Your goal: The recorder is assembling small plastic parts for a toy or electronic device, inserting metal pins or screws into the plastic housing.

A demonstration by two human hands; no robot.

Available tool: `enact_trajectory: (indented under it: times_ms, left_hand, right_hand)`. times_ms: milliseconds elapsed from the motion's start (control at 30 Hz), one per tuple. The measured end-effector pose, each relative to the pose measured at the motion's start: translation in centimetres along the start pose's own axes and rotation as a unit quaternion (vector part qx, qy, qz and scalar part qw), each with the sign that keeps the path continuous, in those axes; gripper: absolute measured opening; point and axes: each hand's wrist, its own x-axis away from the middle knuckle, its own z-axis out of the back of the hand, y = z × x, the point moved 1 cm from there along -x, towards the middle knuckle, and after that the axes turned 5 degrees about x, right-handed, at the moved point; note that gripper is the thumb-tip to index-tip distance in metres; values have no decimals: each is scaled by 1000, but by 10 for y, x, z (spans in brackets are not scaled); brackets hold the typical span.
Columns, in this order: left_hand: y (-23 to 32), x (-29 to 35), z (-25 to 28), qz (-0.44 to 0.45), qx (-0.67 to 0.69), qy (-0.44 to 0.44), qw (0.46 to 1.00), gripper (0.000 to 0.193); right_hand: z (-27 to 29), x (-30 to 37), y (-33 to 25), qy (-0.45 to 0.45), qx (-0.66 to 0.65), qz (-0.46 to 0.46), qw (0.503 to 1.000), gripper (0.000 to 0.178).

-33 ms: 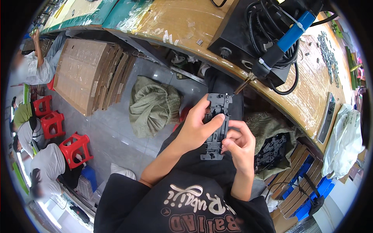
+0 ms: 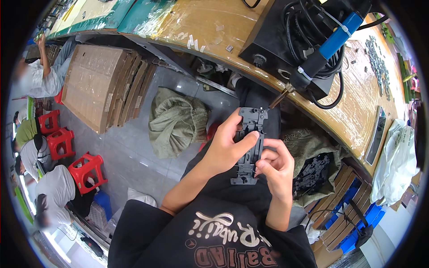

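Note:
A long black plastic toy car chassis [image 2: 253,114] is held over my lap, one end toward the bench. My left hand [image 2: 225,147] grips its left side, thumb lying across the top face. At the lower right edge, my right hand [image 2: 278,172] has thumb and fingers closed on the chassis; any small part between the fingertips is hidden. A soldering iron [image 2: 333,43] with a blue handle slants down from the bench. Its tip is close to the chassis's far right corner; whether they touch, I cannot tell.
The iron is tied to a black box [image 2: 268,40] with coiled cables on the wooden bench [image 2: 201,20]. Small dark parts [image 2: 377,62] lie at the right. A sack [image 2: 313,174] of black parts stands right of my lap. Cartons [image 2: 96,85], red stools [image 2: 88,172] and people are left.

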Motion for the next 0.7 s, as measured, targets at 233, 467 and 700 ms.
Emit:
enact_trajectory:
  times_ms: [233, 467, 700]
  left_hand:
    - [7, 0, -3, -10, -17, -20, 1000, 23]
    - [6, -1, -4, -19, -2, -24, 1000, 23]
    - [-3, -6, 2, -26, -21, -29, 999, 23]
  right_hand:
    - [-1, 4, -4, -8, -16, 24, 1000, 38]
    - [-3, 6, -6, -6, -23, 42, 999, 40]
    - [3, 0, -2, -44, -4, 21, 999, 47]
